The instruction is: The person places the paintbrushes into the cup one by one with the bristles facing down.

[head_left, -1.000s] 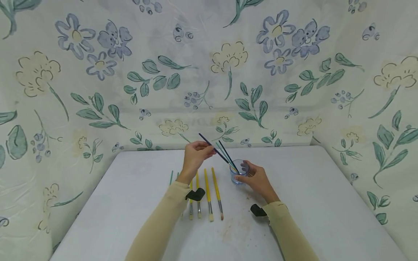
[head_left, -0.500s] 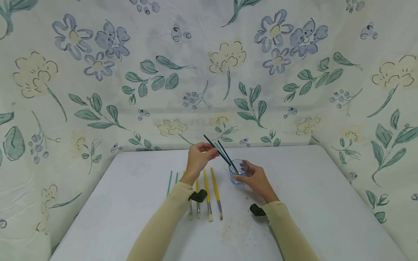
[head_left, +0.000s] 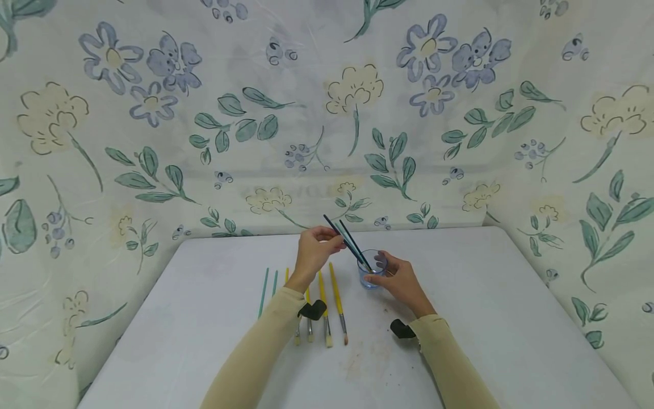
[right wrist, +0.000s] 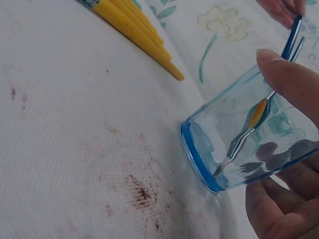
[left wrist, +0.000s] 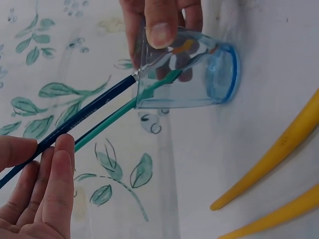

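My left hand (head_left: 315,250) pinches a dark blue paintbrush (left wrist: 94,107) between thumb and fingers. The brush slants down to the right, its metal ferrule right at the rim of a clear blue-tinted glass (left wrist: 199,92). Around the glass curls my right hand (head_left: 406,281), with its thumb on the near side and fingers behind. A teal brush (left wrist: 112,119) and another dark blue brush (head_left: 351,237) lean inside, bristles down. Through the wall in the right wrist view, orange bristles (right wrist: 257,113) show. The glass is tilted in both wrist views and close over the white table in the head view.
Several yellow-handled brushes (head_left: 337,295) lie in a row on the white table (head_left: 485,295), bristles toward me. Left of them lie teal-handled brushes (head_left: 264,289), partly hidden by my left sleeve. Brown stains (right wrist: 142,194) mark the tabletop. A floral sheet (head_left: 327,142) hangs behind.
My left hand has moved right and slightly down, bringing the dark blue brush's lower end to the glass rim. My right hand and the glass have stayed nearly in place.
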